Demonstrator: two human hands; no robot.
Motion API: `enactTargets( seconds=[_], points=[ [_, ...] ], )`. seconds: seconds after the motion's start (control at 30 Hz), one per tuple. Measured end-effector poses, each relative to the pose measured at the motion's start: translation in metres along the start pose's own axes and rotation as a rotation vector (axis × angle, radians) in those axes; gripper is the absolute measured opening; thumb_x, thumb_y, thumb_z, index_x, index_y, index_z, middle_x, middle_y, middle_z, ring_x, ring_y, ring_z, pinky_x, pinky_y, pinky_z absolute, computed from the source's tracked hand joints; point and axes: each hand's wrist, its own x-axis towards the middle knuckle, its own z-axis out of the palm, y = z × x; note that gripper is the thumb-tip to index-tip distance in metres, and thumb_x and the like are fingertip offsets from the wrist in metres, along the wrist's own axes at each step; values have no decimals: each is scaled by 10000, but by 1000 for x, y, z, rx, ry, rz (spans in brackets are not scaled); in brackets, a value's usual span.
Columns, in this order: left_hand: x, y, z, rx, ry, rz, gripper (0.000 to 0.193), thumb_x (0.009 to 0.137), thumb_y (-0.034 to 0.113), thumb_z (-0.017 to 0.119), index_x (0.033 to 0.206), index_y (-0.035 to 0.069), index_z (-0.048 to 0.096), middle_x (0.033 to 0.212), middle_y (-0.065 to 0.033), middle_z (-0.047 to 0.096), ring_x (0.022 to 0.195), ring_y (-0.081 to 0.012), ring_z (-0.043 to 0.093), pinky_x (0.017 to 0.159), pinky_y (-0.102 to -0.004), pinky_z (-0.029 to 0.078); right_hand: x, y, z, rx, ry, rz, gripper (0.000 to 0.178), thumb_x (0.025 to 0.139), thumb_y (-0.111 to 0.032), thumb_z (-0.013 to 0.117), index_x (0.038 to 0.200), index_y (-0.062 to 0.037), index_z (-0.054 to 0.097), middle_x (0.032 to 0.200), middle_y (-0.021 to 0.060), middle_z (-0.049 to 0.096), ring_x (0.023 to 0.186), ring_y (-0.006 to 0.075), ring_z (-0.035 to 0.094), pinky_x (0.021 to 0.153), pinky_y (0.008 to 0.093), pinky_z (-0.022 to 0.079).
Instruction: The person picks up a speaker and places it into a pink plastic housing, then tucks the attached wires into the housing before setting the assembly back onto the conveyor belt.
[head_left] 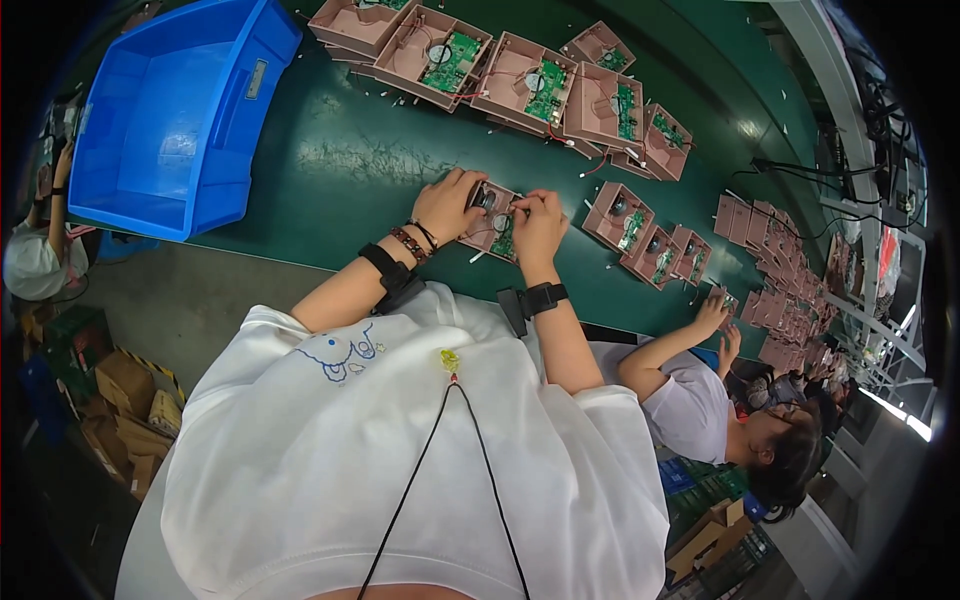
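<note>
A small pink plastic housing (478, 240) lies on the green table in front of me, with its hollow side up. Inside it are a dark round part like a speaker (487, 199) and a green circuit board (505, 244). My left hand (446, 208) grips the housing's left side, fingers closed around its edge near the dark round part. Over the right side, my right hand (541, 228) has its fingertips pinched together at the housing's inside. Whatever lies between those fingertips is too small to make out.
A big blue bin (165, 140) stands at left. Open pink housings with circuit boards (520, 85) line the far side. More boarded housings (620, 220) sit to my right, before piled pink parts (775, 250). A co-worker (690, 400) handles a part at the table's right.
</note>
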Motion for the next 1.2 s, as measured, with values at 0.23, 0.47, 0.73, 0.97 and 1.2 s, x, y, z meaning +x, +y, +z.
enactTargets(
  seconds=[0.23,0.47,0.73,0.97,1.2],
  points=[
    [0,-6,1,-69,-21,-5,522,730,235,679,1193,168,447,1069,-79,518,883,-302,582,749,-431,467,10,-19,-10,-201,-34,-21,115,637,-65,677,715,-110,605,955,30,499,967,221,475,805,401,322],
    [-6,-14,13,-152,46,17,550,746,283,666,1222,137,432,1126,-116,537,869,-338,592,738,-432,491,13,-13,-7,-181,-158,168,138,628,-55,683,728,-113,607,946,28,495,968,226,481,803,382,335],
    [-18,-22,8,-74,-197,-103,589,768,313,657,1244,65,414,1038,-154,592,856,-344,604,747,-393,481,-17,-15,-19,1,149,-76,162,658,-89,681,803,-114,615,985,51,520,935,252,494,744,370,386],
    [0,-19,14,24,-183,-74,421,799,288,561,1135,52,465,920,-213,613,853,-423,575,737,-476,465,-23,-6,-8,-18,114,-129,160,667,-139,679,793,-78,602,972,49,534,967,257,471,762,387,376],
    [4,7,11,122,-220,26,319,799,200,526,1067,39,463,869,-235,599,808,-438,563,682,-493,454,-22,-3,-43,151,159,12,399,707,-186,676,1063,-67,538,1054,85,506,1022,281,450,841,401,374]
  ],
)
